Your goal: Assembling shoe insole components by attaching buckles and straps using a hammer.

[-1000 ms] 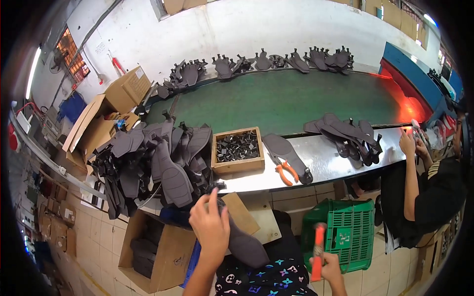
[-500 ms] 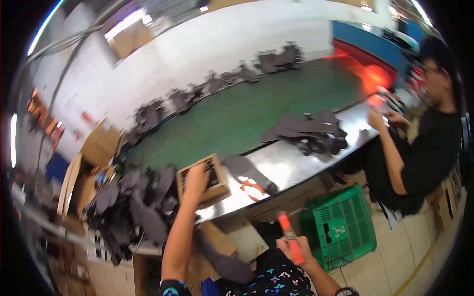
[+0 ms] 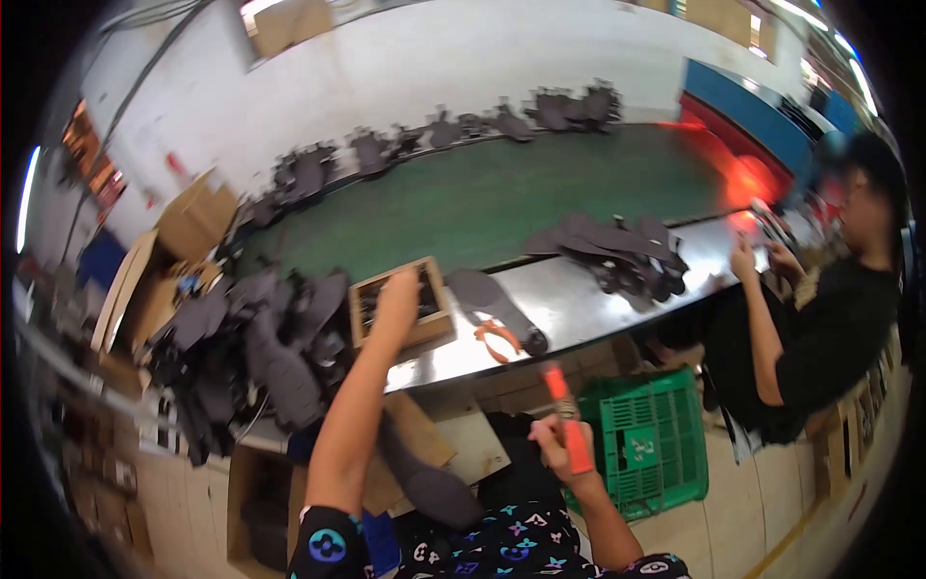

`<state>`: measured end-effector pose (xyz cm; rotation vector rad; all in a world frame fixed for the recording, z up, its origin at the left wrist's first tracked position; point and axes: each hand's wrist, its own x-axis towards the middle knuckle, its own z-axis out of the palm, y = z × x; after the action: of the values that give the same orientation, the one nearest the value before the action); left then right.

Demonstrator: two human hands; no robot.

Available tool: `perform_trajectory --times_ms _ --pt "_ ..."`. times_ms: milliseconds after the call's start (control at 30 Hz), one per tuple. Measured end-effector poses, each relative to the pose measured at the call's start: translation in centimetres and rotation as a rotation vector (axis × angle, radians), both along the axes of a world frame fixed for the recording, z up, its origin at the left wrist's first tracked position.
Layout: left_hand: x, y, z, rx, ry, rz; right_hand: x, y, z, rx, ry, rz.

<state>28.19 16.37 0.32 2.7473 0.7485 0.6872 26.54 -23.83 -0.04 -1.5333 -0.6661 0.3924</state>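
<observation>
My left hand [image 3: 397, 291] reaches out over a shallow wooden box [image 3: 436, 326] of small dark parts on the steel bench; whether it grips anything is hidden. My right hand [image 3: 552, 439] is low, near my lap, shut on an orange-handled tool [image 3: 567, 420] held upright. A dark shoe-sole-shaped piece [image 3: 490, 299] lies right of the box, with orange-handled pliers [image 3: 496, 340] on the bench beside it. Another dark piece [image 3: 424, 478] rests on my lap.
A heap of dark shoe pieces [image 3: 256, 352] lies left of the box, another pile [image 3: 617, 249] to the right. A green conveyor belt [image 3: 502, 198] runs behind. A person in black [image 3: 830, 318] works at the right. A green crate [image 3: 646, 434] and cardboard boxes [image 3: 193, 217] stand around.
My left arm has stretched forward from my lap to the wooden box. The view swung, bringing the person at the right closer. My right hand keeps the orange tool.
</observation>
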Motion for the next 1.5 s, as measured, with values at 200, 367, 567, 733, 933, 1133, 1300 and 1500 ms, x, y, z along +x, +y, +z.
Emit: perform_trajectory --times_ms 200,367,567,733,933,1133,1300,1500 --pt "-1.2 1.3 -0.9 0.031 -0.225 -0.099 -0.7 -1.0 -1.1 0.013 0.137 0.034" --pt "-6.1 -2.4 3.9 -0.251 -0.289 0.060 -0.5 -0.7 1.1 0.011 0.072 0.049" --pt "-14.4 -16.1 11.2 -0.485 -0.695 -0.117 -1.0 3.4 7.7 0.170 0.183 0.241" --pt "-22.5 -23.2 13.6 0.374 -0.540 -0.302 -4.0 5.6 12.1 0.098 0.112 0.587" --pt "-25.7 -25.1 12.6 0.246 -0.628 -0.225 -8.5 6.0 14.3 0.234 0.425 0.705" --pt "-26.3 -25.0 11.9 -0.467 -0.769 -0.173 -9.1 6.4 11.4 0.305 0.327 0.721" --pt "-27.7 -25.0 12.3 -0.505 -0.682 -0.152 -8.8 6.6 10.5 0.268 0.413 0.809" --pt "-27.4 -24.9 13.2 -0.200 -0.526 -0.091 -9.1 7.6 10.0 0.181 0.480 0.731"
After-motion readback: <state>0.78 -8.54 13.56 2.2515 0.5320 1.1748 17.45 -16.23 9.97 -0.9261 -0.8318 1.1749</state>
